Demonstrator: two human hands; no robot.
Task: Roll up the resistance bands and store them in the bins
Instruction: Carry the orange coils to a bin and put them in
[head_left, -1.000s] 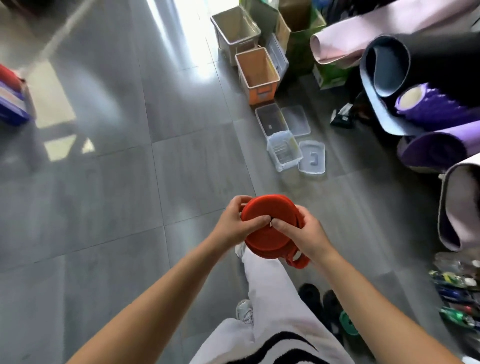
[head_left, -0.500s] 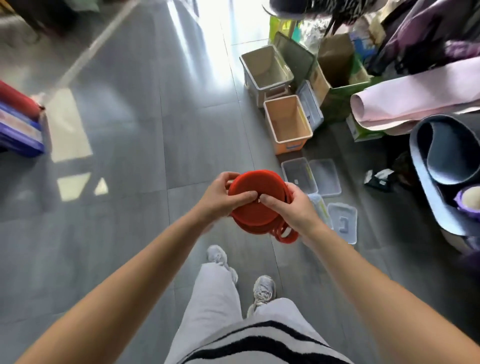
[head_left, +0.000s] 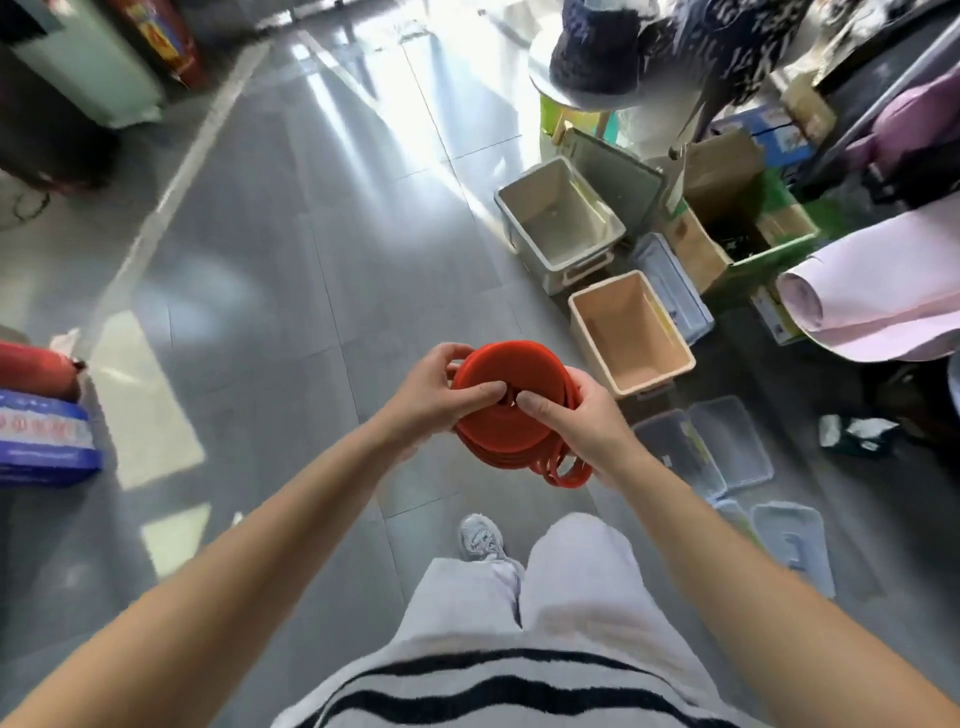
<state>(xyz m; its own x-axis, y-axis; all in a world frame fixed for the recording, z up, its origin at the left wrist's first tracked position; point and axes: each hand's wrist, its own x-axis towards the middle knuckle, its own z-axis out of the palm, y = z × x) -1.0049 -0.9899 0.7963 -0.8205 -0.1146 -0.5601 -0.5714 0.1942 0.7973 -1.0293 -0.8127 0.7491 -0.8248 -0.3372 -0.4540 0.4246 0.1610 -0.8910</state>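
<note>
A red resistance band, wound into a thick flat coil, is held in front of me at waist height. My left hand grips its left side, thumb on top of the coil. My right hand grips the right side, thumb pressed near the centre. A loose loop of the band hangs below my right hand. An open orange bin stands on the floor just right of the coil. A larger beige bin stands behind it.
Clear plastic boxes and lids lie on the grey tile floor at the right. A cardboard box, a rolled pink mat and other clutter fill the right side. A blue box and a red cylinder sit at the left edge.
The view has tilted up and moved forward, so the bins appear closer and lower in view. Both hands keep holding the coiled red band, thumbs now nearer the centre.
</note>
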